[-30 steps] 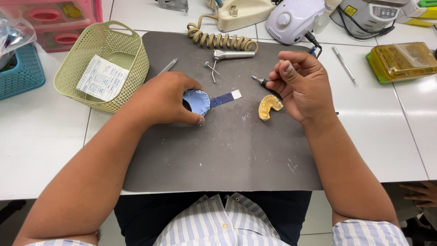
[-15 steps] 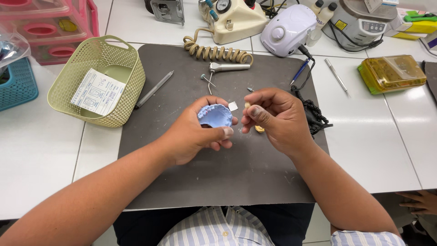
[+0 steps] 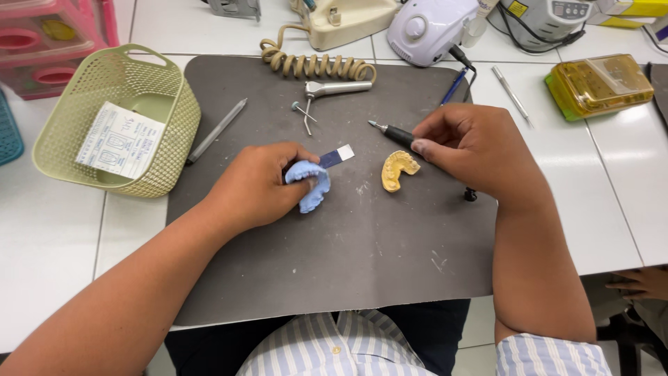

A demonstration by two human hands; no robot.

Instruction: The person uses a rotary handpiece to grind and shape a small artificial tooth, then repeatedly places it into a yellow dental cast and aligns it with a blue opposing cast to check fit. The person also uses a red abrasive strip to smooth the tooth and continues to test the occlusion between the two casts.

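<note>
Dental casts on the grey mat (image 3: pixel 278 278) — tool in hand, not yet on a cast

The left hand (image 3: pixel 254 184) is closed around a blue dental cast (image 3: pixel 309 186), pressing it to the mat's middle with a blue-and-white strip (image 3: pixel 337 156) tucked against it. The right hand (image 3: pixel 473 146) grips a black handpiece (image 3: pixel 393 132), tip pointing left and clear of both casts. The yellow cast (image 3: pixel 398 169) lies free on the mat just right of the blue 1. Judging by this, both casts are laid out and the tool is ready — trimming or checking seems left to do. A green basket (image 3: pixel 174 104) sits at the mat's left edge.
</note>
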